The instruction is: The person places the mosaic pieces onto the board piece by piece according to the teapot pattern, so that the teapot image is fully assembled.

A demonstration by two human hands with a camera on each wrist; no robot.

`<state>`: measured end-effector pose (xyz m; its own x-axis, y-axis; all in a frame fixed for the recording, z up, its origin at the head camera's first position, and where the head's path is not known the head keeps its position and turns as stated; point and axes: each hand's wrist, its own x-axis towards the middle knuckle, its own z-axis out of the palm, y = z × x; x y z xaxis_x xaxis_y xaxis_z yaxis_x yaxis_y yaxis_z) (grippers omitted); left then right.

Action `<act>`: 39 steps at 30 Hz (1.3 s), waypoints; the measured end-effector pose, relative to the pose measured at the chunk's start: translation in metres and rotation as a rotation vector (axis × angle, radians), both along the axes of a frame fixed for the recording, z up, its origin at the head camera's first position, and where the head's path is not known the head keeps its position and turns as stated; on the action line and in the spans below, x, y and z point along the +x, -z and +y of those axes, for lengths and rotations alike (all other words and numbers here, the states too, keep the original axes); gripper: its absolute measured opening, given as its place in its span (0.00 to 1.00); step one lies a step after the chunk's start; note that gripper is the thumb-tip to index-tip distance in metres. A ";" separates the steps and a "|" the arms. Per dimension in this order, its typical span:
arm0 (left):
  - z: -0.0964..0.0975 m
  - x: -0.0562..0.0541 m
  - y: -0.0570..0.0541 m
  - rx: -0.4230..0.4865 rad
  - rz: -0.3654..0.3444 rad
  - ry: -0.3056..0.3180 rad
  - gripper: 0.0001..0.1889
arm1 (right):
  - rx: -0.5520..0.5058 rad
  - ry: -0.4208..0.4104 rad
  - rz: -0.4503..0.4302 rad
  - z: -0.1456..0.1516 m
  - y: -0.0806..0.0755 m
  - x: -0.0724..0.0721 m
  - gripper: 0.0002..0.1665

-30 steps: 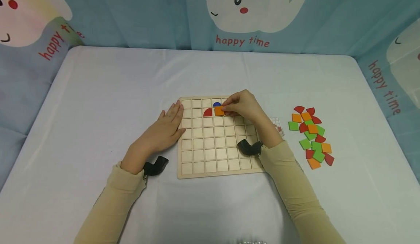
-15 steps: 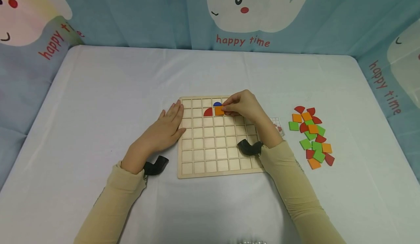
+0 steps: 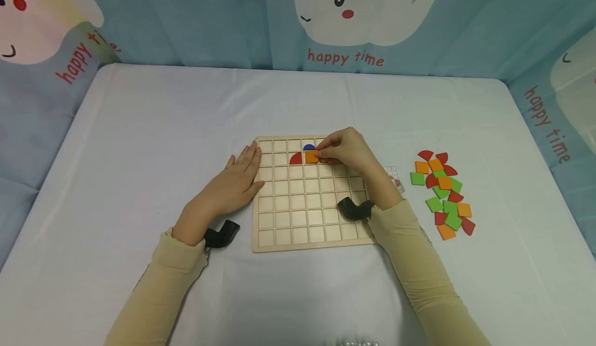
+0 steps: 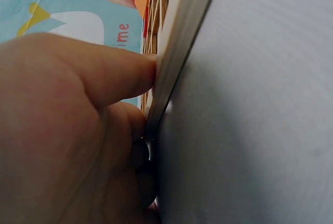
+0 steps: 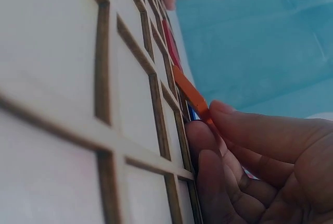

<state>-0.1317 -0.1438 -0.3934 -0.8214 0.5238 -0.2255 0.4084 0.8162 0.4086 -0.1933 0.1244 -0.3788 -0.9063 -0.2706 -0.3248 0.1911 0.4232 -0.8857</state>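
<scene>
With the right hand [image 3: 345, 149] pinching the orange square tile [image 3: 311, 156], level it beneath the fingertips [image 5: 223, 107], left hand [image 3: 232, 186] straight-fingered against the grid board [image 3: 299, 218].

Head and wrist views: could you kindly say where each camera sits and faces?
Head: on the head, facing forward and down at the grid board; left grip and right grip show.
Left wrist: worn there, facing the board's edge; left grip close, right grip beyond.
Right wrist: worn there, facing across the board; right grip pinches the orange tile.
Shared: both wrist views show that tile.
</scene>
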 end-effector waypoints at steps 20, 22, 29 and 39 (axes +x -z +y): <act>0.000 0.002 0.001 0.021 0.013 -0.001 0.36 | -0.010 0.012 -0.027 0.000 -0.001 0.003 0.09; -0.001 0.002 0.001 0.021 0.013 -0.004 0.36 | -0.018 0.010 -0.026 0.000 -0.002 0.003 0.09; 0.004 0.001 -0.001 0.017 0.010 0.012 0.36 | -0.044 0.016 -0.014 0.006 -0.005 0.006 0.10; 0.003 0.002 -0.002 0.018 0.014 0.004 0.36 | -0.020 0.021 0.041 0.025 -0.013 0.004 0.12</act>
<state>-0.1296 -0.1411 -0.3912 -0.8226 0.5308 -0.2039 0.4173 0.8071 0.4176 -0.1891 0.1490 -0.3659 -0.9243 -0.2575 -0.2819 0.1630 0.4016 -0.9012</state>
